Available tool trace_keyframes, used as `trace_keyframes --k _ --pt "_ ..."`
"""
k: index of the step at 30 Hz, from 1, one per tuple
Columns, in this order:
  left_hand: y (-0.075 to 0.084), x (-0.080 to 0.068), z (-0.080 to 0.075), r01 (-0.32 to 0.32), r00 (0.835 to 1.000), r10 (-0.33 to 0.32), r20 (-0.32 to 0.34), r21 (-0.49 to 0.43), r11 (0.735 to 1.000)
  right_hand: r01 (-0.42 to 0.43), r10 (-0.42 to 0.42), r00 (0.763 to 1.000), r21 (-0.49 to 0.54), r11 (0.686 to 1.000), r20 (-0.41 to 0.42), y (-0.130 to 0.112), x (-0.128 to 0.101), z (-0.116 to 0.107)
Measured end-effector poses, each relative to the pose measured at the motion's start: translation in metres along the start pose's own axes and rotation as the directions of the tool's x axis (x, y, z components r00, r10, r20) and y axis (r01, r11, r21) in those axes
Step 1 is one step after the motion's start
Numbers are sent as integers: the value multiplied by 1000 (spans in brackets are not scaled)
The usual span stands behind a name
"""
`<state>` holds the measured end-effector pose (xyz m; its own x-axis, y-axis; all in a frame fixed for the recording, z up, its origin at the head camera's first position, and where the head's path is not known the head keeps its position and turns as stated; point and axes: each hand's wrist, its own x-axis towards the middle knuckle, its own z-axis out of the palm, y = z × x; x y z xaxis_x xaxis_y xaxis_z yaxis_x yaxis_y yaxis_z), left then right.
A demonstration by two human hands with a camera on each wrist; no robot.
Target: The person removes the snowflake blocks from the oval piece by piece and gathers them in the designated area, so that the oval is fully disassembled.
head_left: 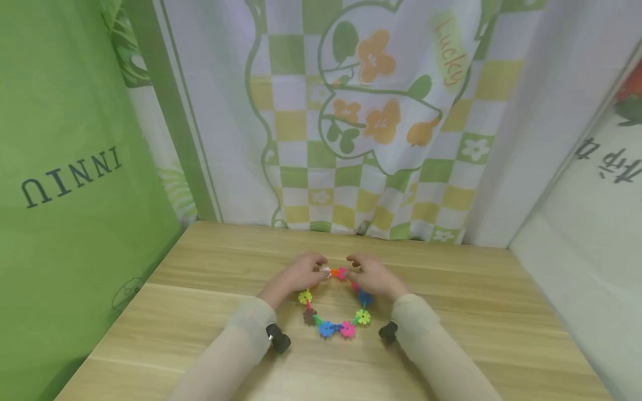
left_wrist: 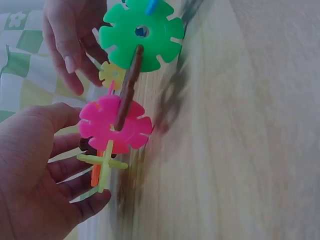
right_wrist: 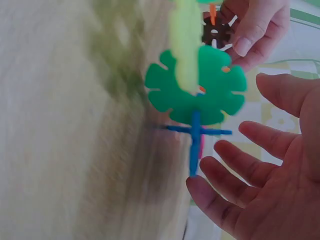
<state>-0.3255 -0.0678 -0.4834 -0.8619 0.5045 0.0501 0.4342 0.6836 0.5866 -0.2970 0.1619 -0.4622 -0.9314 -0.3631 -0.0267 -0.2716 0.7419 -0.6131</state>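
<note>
On the table lies a closed ring of colourful notched snowflake discs, such as a light-blue disc [head_left: 326,329], a pink disc [head_left: 347,329] and a yellow disc [head_left: 305,297]. My left hand [head_left: 304,272] is at the ring's far left side, its thumb by a white disc. In the left wrist view its fingers spread loosely behind a pink disc [left_wrist: 115,122]. At the far right side is my right hand [head_left: 373,274], near a dark-blue disc [head_left: 366,298]. The right wrist view shows its fingers spread beside a green disc [right_wrist: 215,85], a fingertip close to a blue disc [right_wrist: 195,145].
The ring rests on a wooden table [head_left: 200,312]. A checked curtain [head_left: 311,184] hangs along the back edge, a green cloth [head_left: 75,239] on the left and a white cloth [head_left: 587,267] on the right. Black wrist cameras [head_left: 278,338] sit on both sleeves.
</note>
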Motion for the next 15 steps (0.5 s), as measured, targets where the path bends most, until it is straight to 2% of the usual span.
trace_keyframes --k 6,15 --pt "4 -3 4 32 998 -28 56 -86 996 -14 14 999 10 1000 30 1 -4 9" --pt "9 -14 5 28 993 -14 117 -118 993 -22 20 998 34 999 61 -1 -16 14"
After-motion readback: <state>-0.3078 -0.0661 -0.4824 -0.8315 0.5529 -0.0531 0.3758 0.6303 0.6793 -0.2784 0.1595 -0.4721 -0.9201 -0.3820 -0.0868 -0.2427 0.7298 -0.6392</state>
